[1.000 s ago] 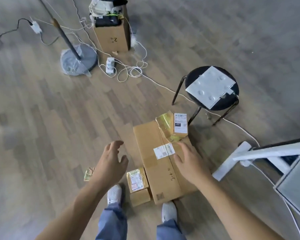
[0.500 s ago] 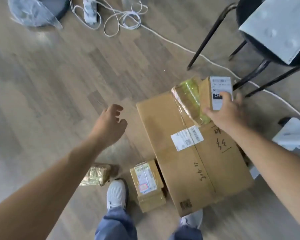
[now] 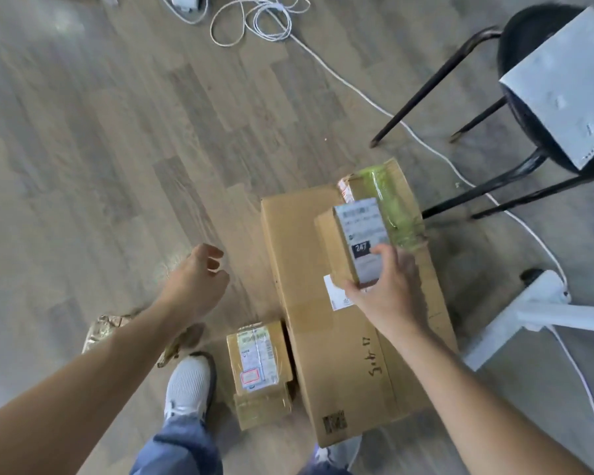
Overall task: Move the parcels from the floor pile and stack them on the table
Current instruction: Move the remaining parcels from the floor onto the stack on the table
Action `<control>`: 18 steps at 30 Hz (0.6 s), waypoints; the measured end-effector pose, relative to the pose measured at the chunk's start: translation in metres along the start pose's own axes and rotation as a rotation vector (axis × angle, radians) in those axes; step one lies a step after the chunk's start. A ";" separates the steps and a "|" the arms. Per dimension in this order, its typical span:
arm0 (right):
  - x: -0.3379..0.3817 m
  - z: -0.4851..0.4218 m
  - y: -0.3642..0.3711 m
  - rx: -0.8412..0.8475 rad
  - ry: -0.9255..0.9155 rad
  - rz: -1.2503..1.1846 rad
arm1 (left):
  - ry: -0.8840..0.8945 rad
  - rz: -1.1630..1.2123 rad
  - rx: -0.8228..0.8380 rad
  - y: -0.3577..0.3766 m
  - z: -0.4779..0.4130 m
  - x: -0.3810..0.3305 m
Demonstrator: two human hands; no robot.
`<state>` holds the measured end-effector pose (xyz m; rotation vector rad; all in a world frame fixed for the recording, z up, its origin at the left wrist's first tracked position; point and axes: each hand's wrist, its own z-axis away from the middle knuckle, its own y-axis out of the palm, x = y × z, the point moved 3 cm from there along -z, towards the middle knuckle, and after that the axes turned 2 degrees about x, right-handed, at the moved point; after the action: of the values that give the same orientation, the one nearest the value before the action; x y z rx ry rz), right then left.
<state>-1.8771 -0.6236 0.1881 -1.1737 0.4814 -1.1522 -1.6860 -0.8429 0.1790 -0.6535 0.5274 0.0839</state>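
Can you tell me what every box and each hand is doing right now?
Right hand: gripping the small labelled parcel.
Small labelled parcel: held, tilted above the big box.
Left hand: open, empty, above the floor.
Big cardboard box: flat on the floor, taped shut.
Small taped parcel: on the floor beside the big box.
Crinkly wrapped packet: on the floor, partly hidden by the left arm.
Stool: upright, white sheet on its seat.
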 end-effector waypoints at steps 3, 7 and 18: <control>0.004 0.032 0.028 0.075 -0.080 0.038 | 0.007 0.013 0.037 0.013 0.010 -0.004; -0.009 0.049 0.061 0.148 -0.037 0.076 | 0.006 0.028 0.049 0.018 0.021 0.011; 0.050 0.097 0.053 0.253 -0.208 0.251 | -0.171 0.177 -0.087 -0.023 0.106 0.083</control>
<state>-1.7558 -0.6260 0.1896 -0.9697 0.3034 -0.8376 -1.5617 -0.8049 0.2212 -0.6766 0.4168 0.3279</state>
